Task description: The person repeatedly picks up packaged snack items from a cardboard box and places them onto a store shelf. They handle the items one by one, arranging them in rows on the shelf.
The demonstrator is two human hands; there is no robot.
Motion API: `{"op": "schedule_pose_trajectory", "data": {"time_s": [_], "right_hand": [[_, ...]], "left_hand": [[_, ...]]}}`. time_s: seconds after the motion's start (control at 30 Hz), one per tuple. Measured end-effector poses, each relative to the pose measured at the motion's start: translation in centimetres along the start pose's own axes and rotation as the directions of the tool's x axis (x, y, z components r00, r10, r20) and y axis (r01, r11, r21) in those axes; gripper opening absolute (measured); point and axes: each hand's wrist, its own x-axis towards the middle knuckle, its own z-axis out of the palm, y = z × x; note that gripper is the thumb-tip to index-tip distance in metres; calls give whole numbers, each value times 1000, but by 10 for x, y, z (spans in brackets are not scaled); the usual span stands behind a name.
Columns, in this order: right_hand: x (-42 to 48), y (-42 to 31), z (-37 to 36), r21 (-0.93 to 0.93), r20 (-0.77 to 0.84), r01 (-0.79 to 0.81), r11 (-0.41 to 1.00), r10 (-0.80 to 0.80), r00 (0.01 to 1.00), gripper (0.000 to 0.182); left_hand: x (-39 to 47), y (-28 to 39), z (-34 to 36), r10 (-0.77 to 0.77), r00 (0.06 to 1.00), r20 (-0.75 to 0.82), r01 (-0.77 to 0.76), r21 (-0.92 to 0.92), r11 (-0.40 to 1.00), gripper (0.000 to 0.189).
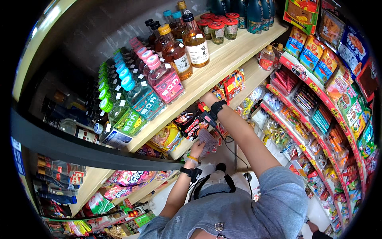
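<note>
My left hand [197, 150] grips a crumpled grey-purple cloth [208, 141] in front of the lower shelf. Beside it lie a yellow snack bag [168, 137] and black noodle packets [191, 127]. My right hand [209, 98] reaches in beneath the upper wooden shelf [218, 71]; its fingers are hidden by the shelf edge, so what they touch does not show. Red and yellow snack packets [234, 85] sit just right of that hand. Each wrist wears a black strap, and a cable [235, 154] hangs from the right one.
Glass bottles [173, 53] and red-lidded jars [217, 31] crowd the upper shelf, some near its front edge. A dark door frame [98, 151] crosses at left. Tiered candy racks [310, 101] curve along the right. Part of another person's foot [312, 227] shows at lower right.
</note>
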Motion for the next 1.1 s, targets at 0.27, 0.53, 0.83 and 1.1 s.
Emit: {"op": "schedule_pose_trajectory", "data": {"time_s": [0.27, 0.53, 0.83, 1.1], "right_hand": [[21, 10, 14, -411, -99, -32, 911, -9, 995, 49], [29, 9, 25, -686, -185, -54, 726, -102, 977, 46], [-139, 64, 47, -331, -546, 411, 849, -528, 651, 36], [-373, 242, 39, 516, -699, 142, 845, 320, 640, 44]], "left_hand": [[21, -21, -16, 129, 990, 49, -137, 228, 964, 25], [34, -36, -29, 345, 932, 113, -363, 296, 883, 29], [36, -54, -27, 15, 977, 213, -81, 307, 948, 22], [4, -5, 81, 93, 828, 552, -371, 417, 830, 29]]}}
